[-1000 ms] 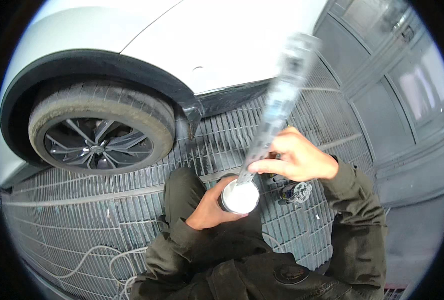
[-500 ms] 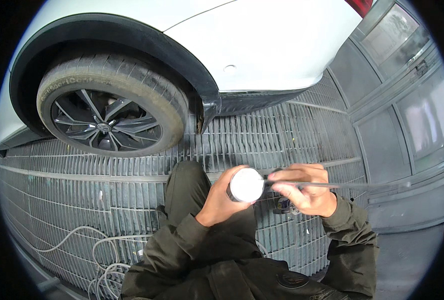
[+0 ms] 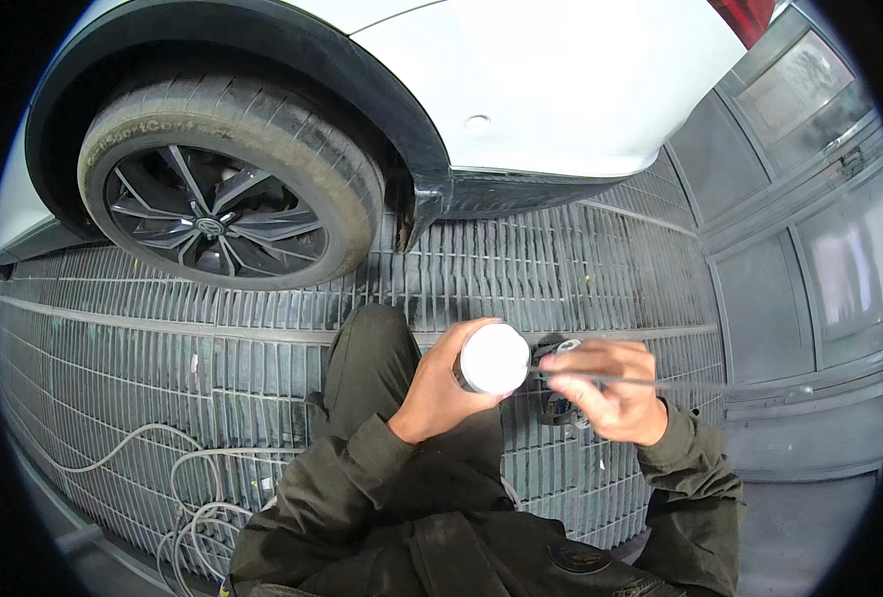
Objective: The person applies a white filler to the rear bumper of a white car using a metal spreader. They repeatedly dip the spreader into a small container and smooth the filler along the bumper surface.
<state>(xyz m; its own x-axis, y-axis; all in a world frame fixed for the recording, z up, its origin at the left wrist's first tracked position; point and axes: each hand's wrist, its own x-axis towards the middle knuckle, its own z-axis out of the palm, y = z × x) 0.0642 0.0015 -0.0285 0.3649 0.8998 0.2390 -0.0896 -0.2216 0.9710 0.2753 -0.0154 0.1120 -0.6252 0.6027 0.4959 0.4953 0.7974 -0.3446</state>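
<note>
My left hand [image 3: 441, 386] is wrapped round a small cup [image 3: 494, 359] with a round white top and a dark side. Whether that white is a lid or what fills the cup, I cannot tell. In my right hand [image 3: 613, 390] a thin grey stick [image 3: 688, 385] is pinched between thumb and fingers. Its dark inner end comes up to the cup's right rim, while its long outer end is blurred and points to the right. Both hands are above my lap, in front of the grated floor.
Ahead on the left stands a white car [image 3: 561, 90] with a dark-rimmed wheel [image 3: 209, 227]. Pale hose [image 3: 198, 517] lies coiled on the metal grating [image 3: 262, 398]. A dark object [image 3: 561, 410] sits partly hidden behind my right hand. Grey panels [image 3: 770, 289] line the right.
The view has shifted slightly, so the car sits a little higher. The stick's outer end has swung slightly lower. Both hands keep their grips.
</note>
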